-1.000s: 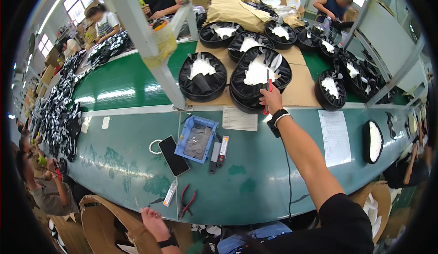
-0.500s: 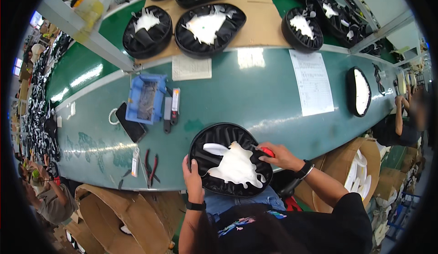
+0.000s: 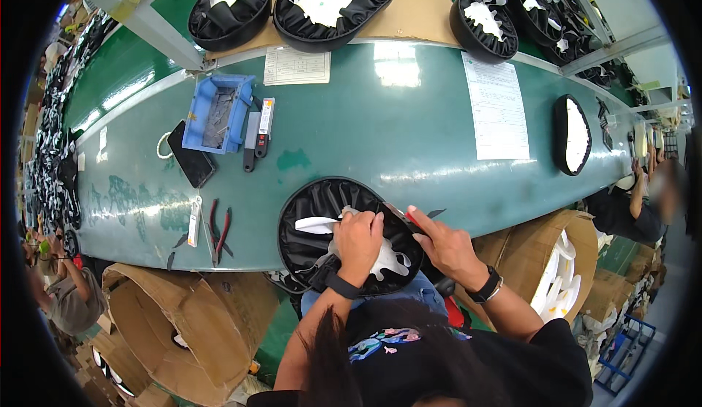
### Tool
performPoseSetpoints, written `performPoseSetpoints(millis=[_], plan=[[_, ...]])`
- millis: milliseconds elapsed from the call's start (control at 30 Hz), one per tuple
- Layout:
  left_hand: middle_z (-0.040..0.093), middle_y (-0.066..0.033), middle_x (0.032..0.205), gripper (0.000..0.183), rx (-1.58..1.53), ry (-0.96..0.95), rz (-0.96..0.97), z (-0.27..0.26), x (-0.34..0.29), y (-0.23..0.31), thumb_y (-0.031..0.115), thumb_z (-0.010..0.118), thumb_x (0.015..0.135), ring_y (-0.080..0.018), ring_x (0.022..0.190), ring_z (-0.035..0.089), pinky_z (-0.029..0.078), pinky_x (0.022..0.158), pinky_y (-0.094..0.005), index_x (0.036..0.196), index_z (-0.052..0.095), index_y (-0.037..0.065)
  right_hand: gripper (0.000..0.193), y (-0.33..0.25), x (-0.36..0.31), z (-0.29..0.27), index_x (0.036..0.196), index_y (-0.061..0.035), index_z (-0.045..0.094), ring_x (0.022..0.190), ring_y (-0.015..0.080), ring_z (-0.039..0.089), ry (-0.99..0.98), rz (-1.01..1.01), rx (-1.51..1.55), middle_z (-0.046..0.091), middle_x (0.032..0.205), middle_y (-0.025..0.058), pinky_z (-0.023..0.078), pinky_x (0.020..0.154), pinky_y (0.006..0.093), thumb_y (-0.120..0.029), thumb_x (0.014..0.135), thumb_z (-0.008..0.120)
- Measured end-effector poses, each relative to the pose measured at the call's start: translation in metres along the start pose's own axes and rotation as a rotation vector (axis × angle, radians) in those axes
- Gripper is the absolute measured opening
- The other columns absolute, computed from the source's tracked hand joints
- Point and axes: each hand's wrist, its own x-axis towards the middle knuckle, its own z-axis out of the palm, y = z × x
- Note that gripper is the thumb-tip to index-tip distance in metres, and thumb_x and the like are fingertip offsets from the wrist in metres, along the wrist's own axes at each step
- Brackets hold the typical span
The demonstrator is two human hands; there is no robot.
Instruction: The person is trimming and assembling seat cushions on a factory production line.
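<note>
A black oval shell (image 3: pixel 292 201) lined with gathered black fabric rests at the table's front edge, over my lap. In its middle lies an irregular white piece (image 3: pixel 393 261) with wavy edges, partly covered by my left hand. My left hand (image 3: pixel 358 245) reaches over the shell, its fingers bent down and closed on the white piece; the fingertips are partly hidden. Beside them is a smooth white strip (image 3: pixel 316 225). At the shell's right rim my right hand (image 3: pixel 450 252) is closed around a slim red-handled tool (image 3: pixel 412 219), whose exact kind is unclear.
On the green table (image 3: pixel 351 136) are a blue bin (image 3: pixel 238 118), a black phone (image 3: pixel 191 160), two cutter knives (image 3: pixel 256 135) and red-handled pliers (image 3: pixel 219 233). Similar shells (image 3: pixel 333 38) stand at the back. Cardboard drums (image 3: pixel 157 319) flank me. A co-worker (image 3: pixel 636 209) sits at right.
My left hand has left the shell's left rim and moved onto the white piece. My right hand stays near the right rim with the tool turned. The view has shifted.
</note>
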Motion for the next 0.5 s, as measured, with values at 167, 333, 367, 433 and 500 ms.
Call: performPoseSetpoints(millis=[167,333,367,433,500], plan=[[0.054,-0.0127,0.056,0.025,-0.237,-0.097,-0.042,-0.011,0.001,-0.003,0.021,0.067,0.08,-0.0317,0.06,0.051,0.038,0.056,-0.0443,0.065,0.06,0.002,0.06,-0.019,0.017,-0.004,0.143,-0.0237,0.039,0.055,0.0316,0.057,-0.095,-0.048,-0.175,0.054,0.072,0.0142,0.046,0.047,0.0426,-0.011,0.087,0.055],[0.057,-0.0116,0.066,0.022,-0.314,-0.25,-0.096,-0.023,0.003,-0.017,0.019,0.067,0.078,-0.0308,0.065,0.052,0.039,0.058,-0.042,0.066,0.06,0.003,0.065,-0.024,-0.007,-0.004,0.143,-0.0237,0.04,0.055,0.0315,0.058,-0.156,-0.032,-0.268,0.052,0.073,0.0154,0.044,0.046,0.0433,-0.004,0.082,0.05],[0.057,-0.0116,0.066,0.022,-0.322,-0.254,-0.093,-0.025,0.005,-0.014,0.019,0.067,0.078,-0.0308,0.065,0.052,0.039,0.058,-0.042,0.066,0.06,0.003,0.064,-0.018,-0.018,-0.002,0.143,-0.0238,0.04,0.055,0.0313,0.057,-0.209,-0.001,-0.294,0.052,0.073,0.0155,0.045,0.046,0.0429,-0.005,0.083,0.051],[0.057,-0.008,0.079,0.016,-0.059,-0.048,0.22,-0.035,0.007,-0.006,0.015,0.067,0.074,-0.0273,0.079,0.052,0.039,0.065,-0.0402,0.065,0.059,0.005,0.064,-0.015,-0.022,0.0,0.143,-0.0239,0.039,0.055,0.0311,0.057,-0.265,0.043,-0.32,0.052,0.073,0.0155,0.045,0.046,0.0426,-0.006,0.083,0.051],[0.054,-0.0056,0.085,0.013,-0.043,-0.015,0.316,-0.036,0.023,-0.004,0.015,0.068,0.07,-0.025,0.089,0.048,0.037,0.072,-0.039,0.066,0.058,0.008,0.064,-0.017,-0.014,0.0,0.143,-0.0243,0.039,0.054,0.0307,0.057,-0.185,0.015,-0.331,0.052,0.073,0.0161,0.045,0.046,0.0422,-0.007,0.083,0.052]])
